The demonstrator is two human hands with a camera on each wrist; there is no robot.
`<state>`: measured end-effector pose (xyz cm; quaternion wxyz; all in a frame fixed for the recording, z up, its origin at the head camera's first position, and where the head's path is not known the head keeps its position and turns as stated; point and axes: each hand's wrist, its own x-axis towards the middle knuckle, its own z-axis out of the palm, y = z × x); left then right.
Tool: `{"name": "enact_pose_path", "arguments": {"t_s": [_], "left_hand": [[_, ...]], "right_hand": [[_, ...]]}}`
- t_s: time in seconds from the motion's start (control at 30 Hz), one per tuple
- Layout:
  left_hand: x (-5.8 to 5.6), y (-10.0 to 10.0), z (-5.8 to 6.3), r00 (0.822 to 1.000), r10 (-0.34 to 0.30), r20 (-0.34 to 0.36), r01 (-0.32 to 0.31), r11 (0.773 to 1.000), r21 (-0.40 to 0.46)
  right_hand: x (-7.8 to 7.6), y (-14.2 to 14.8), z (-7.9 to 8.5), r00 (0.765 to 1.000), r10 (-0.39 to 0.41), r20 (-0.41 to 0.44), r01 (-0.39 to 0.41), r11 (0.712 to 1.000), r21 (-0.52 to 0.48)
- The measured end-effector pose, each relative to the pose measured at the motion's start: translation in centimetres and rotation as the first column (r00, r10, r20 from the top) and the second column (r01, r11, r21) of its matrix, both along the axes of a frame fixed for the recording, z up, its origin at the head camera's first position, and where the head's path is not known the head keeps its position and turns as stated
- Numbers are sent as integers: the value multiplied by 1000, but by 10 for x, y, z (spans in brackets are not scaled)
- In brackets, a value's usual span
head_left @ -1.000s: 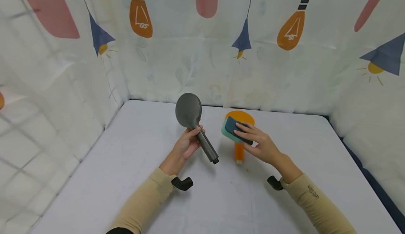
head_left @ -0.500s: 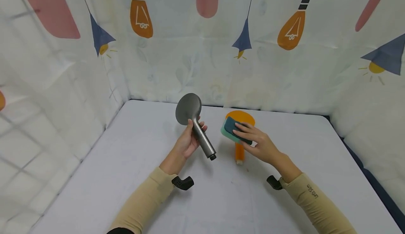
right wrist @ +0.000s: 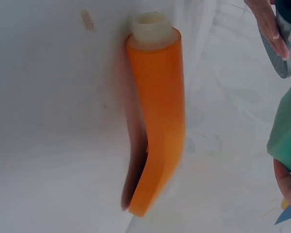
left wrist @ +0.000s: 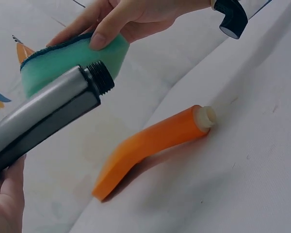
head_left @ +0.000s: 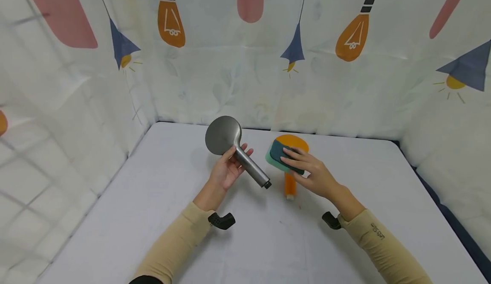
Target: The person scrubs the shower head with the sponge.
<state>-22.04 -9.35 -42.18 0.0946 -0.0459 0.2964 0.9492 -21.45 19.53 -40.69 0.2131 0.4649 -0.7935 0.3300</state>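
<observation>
My left hand [head_left: 225, 171] holds a grey shower head [head_left: 251, 166] above the table, its round head up to the left and its threaded end [left wrist: 101, 77] down to the right. A two-layer sponge [head_left: 277, 158], light green with a dark blue-green side, is pinched between the thumb and fingers of my right hand [head_left: 316, 175]. Sponge and shower head are apart in the head view. Below the sponge an orange shower head [right wrist: 160, 97] lies on the table, with a pale threaded end; the sponge and right hand hide its middle in the head view.
A white cloth covers the table [head_left: 153, 241]. Light curtains [head_left: 245, 83] printed with bulbs, lamps and pencils stand along its back and sides. A black camera mount [head_left: 221, 221] sits at the left wrist, another mount [head_left: 331, 220] at the right.
The grey shower head has turned in my left hand: its head has shifted left and its threaded end has swung right and slightly up. My right hand and the sponge have edged slightly left.
</observation>
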Motion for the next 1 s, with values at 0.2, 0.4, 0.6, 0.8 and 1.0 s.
{"name": "enact_pose_path", "arguments": {"t_s": [0.2, 0.4, 0.6, 0.8, 1.0], "left_hand": [[1, 1, 0, 1000, -4, 6, 4, 1000, -21], [2, 6, 3, 999, 6, -35, -11, 991, -132], [0, 7, 3, 1000, 21, -23, -24, 988, -150], [1, -6, 4, 999, -26, -23, 24, 997, -77], [3, -5, 2, 995, -95, -38, 92, 992, -89]], "right_hand": [[2, -10, 6, 998, 52, -27, -52, 999, 3], [4, -35, 11, 978, 136, -159, -111, 981, 157], [4, -37, 9, 940, 202, -274, -112, 944, 312], [5, -26, 4, 925, 275, -262, -177, 922, 343], [-3, -35, 7, 917, 258, -304, -149, 929, 339]]}}
